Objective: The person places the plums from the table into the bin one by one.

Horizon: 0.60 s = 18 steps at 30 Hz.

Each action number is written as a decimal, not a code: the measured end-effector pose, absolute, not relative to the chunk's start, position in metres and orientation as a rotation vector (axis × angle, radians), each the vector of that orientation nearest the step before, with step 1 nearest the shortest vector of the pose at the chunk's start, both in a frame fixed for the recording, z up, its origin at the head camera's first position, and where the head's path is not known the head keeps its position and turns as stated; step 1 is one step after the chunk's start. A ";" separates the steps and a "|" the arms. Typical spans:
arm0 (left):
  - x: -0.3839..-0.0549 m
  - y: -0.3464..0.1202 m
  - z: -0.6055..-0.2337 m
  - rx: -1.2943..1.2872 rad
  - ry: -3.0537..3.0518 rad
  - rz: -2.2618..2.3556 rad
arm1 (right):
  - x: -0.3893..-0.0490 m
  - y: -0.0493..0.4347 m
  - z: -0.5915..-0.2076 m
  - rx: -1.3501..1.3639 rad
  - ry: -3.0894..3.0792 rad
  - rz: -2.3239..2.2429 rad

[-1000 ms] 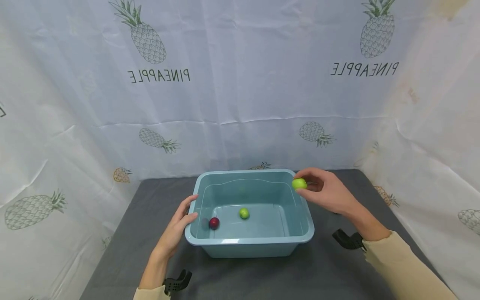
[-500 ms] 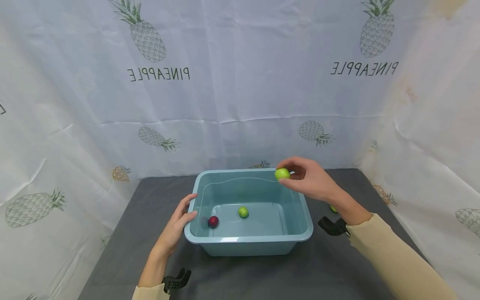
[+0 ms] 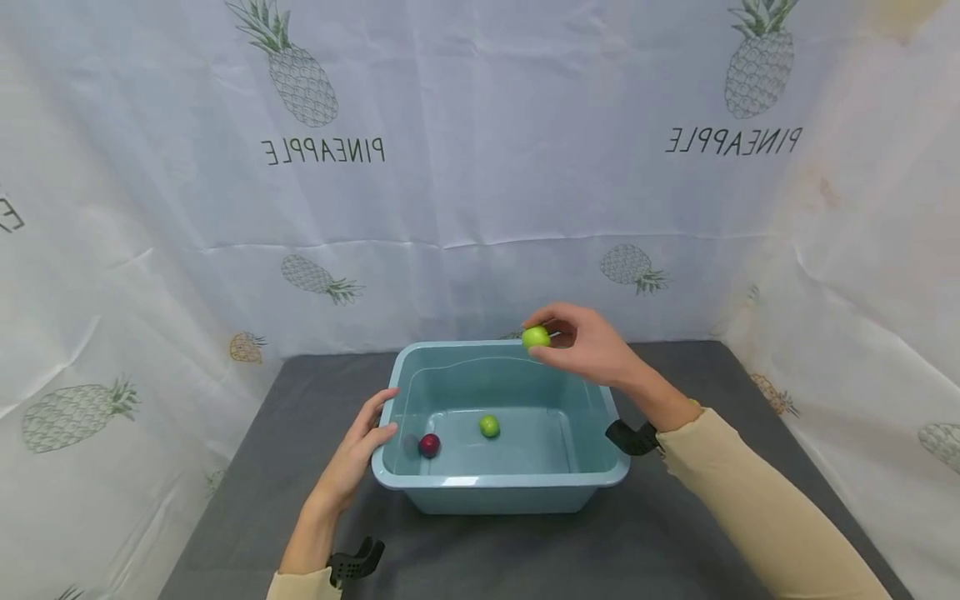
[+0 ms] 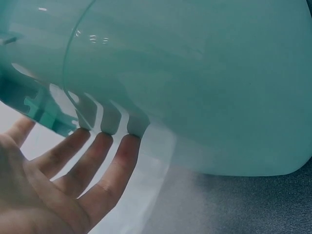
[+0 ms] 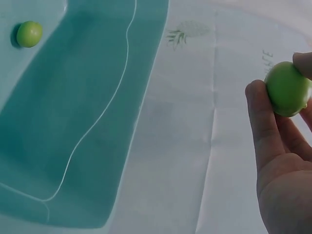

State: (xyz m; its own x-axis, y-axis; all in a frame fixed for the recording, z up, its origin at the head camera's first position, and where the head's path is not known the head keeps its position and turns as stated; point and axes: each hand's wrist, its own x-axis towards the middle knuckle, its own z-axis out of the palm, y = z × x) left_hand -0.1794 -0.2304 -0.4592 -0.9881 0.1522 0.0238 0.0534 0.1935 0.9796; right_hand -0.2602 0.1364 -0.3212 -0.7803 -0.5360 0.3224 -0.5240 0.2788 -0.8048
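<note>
A pale blue plastic tub (image 3: pixel 495 481) stands on the dark tabletop. My left hand (image 3: pixel 347 462) holds its left side, thumb and index finger over the rim; in the left wrist view three fingertips (image 4: pixel 129 141) touch the outer wall. My right hand (image 3: pixel 596 348) pinches a green lime (image 3: pixel 536 337) between thumb and fingers, high over the tub's back rim. The right wrist view shows that held lime (image 5: pixel 286 90) up close. Down on the tub's floor lie another lime (image 3: pixel 489 426), near the middle, and a dark red plum-like fruit (image 3: pixel 429 445), towards the left.
Behind the right wrist a yellow-green sliver (image 3: pixel 694 402) shows, mostly hidden. White cloth (image 3: pixel 487 183) printed with pineapples hangs at the back and both sides. The dark tabletop (image 3: pixel 480 558) runs around the tub.
My right hand has moved left with the lime, from the tub's right rim to above its back rim. The left hand, tub and fruit inside have stayed put.
</note>
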 end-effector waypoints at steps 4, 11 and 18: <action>-0.179 -0.230 -0.460 0.217 2.364 1.942 | -0.266 0.126 -0.326 -1.053 2.514 -1.514; -0.179 -0.230 -0.459 0.207 2.376 1.943 | -0.273 0.107 -0.331 -1.105 2.513 -1.393; -0.180 -0.229 -0.460 0.199 2.368 1.949 | -0.279 0.092 -0.341 -1.176 2.524 -1.282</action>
